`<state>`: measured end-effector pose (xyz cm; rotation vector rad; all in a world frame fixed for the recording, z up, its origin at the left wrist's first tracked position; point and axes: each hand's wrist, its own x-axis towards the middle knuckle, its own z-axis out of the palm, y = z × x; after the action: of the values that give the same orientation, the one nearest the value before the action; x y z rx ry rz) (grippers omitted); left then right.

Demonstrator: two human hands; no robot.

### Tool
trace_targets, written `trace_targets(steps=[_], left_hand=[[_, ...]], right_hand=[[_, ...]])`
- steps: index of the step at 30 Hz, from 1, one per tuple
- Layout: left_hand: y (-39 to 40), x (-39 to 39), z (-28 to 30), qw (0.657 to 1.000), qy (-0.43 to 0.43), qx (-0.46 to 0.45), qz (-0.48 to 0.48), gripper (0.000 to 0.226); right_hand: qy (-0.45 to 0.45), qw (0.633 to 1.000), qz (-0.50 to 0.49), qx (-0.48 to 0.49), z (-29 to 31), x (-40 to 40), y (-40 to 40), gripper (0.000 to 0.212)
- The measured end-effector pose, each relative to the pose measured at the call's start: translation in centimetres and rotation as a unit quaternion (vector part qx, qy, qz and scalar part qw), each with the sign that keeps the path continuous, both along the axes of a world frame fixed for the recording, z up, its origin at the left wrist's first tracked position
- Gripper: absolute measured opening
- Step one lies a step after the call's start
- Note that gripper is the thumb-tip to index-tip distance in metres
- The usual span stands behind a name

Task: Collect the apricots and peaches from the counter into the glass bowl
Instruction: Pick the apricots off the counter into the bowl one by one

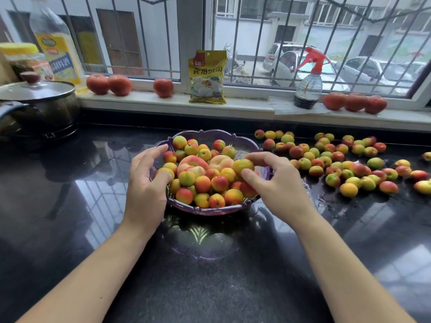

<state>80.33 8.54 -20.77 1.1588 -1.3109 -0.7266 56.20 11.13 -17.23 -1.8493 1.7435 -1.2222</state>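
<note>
Apricot [243, 166] pinched in right hand [277, 183] over glass bowl [211, 210], best set gently onto heaped fruit; left hand [147, 183] loosely spread, steadying rim.

From my seat I could read the large characters 食用碱面 on the yellow packet [207, 76] that leaned against the window frame in the upper middle of the frame; the small red badge at its upper left corner carried white characters too fine for me to make out. On the oil bottle [54, 40] in the upper left, the yellow label showed a green oval emblem, a red tag and a blue band of white characters, all too blurred and warped for me to read.
</note>
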Motion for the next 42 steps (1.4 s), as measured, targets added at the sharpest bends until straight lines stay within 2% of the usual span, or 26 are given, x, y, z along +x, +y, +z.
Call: trace_targets(steps=[3,5,9,12,16,19,21,23,26,28,30,32,34,36,38,39,40,41,42], left_hand=[[0.2,0.0,0.1,1.0,0.002,0.001,-0.003,0.045],[0.3,0.0,0.1,1.0,0.003,0.003,-0.005,0.045],[0.2,0.0,0.1,1.0,0.002,0.009,-0.006,0.044],[0.3,0.0,0.2,1.0,0.01,0.008,0.006,0.047],[0.3,0.0,0.5,0.998,0.06,0.016,0.02,0.05],[-0.4,0.6,-0.2,0.993,0.108,0.049,0.015,0.051],[-0.9,0.8,-0.4,0.989,0.134,0.066,0.001,0.054],[-1.2,0.8,-0.6,0.986,0.152,0.071,-0.007,0.056],[-1.4,0.6,-0.7,0.983,0.167,0.075,-0.017,0.056],[-1.5,0.6,-0.8,0.982,0.175,0.073,-0.019,0.057],[-1.7,0.6,-0.9,0.981,0.18,0.072,-0.023,0.058],[-1.9,0.6,-1.1,0.98,0.182,0.072,-0.029,0.058],[-2.1,0.7,-1.3,0.981,0.179,0.07,-0.03,0.057],[-2.3,0.8,-1.5,0.981,0.18,0.066,-0.026,0.056],[-2.3,0.7,-1.5,0.98,0.187,0.065,-0.026,0.055],[-2.3,0.7,-1.5,0.979,0.191,0.065,-0.027,0.055],[-2.2,0.6,-1.4,0.978,0.195,0.066,-0.027,0.055],[-2.2,0.6,-1.4,0.978,0.198,0.066,-0.027,0.055],[-2.2,0.5,-1.3,0.978,0.199,0.064,-0.027,0.055]], right_hand=[[0.014,1.0,0.007,-0.001,0.0,0.3,0.3,0.032],[-0.023,0.999,-0.006,-0.039,-0.1,0.1,0.1,0.027],[-0.12,0.98,-0.117,-0.108,-0.7,-1.3,-0.9,0.015],[-0.154,0.968,-0.188,-0.065,-1.8,-3.0,-1.9,0.017],[-0.163,0.96,-0.226,0.007,-3.5,-4.2,-3.0,0.02],[-0.162,0.955,-0.247,-0.018,-3.5,-4.1,-2.9,0.02],[-0.129,0.954,-0.263,-0.057,-2.9,-4.1,-3.0,0.022],[-0.07,0.964,-0.253,-0.049,-2.0,-4.9,-4.5,0.025],[0.098,0.972,-0.214,0.016,-1.2,-6.9,-8.8,0.029],[0.263,0.946,-0.183,0.043,-1.1,-7.8,-11.7,0.031],[0.41,0.896,-0.16,0.069,-1.6,-8.2,-14.5,0.035],[0.486,0.854,-0.162,0.087,-2.2,-8.4,-16.7,0.038],[0.499,0.843,-0.179,0.094,-2.7,-8.4,-18.0,0.038],[0.493,0.845,-0.185,0.091,-3.1,-8.3,-18.6,0.037],[0.444,0.874,-0.184,0.076,-2.2,-7.7,-18.4,0.035],[0.38,0.905,-0.183,0.05,-1.2,-7.1,-17.9,0.033],[0.272,0.946,-0.173,0.024,0.3,-6.4,-16.8,0.032],[0.129,0.982,-0.137,0.019,2.0,-5.7,-15.5,0.03],[-0.003,0.996,-0.072,0.043,4.0,-5.0,-13.6,0.028]])
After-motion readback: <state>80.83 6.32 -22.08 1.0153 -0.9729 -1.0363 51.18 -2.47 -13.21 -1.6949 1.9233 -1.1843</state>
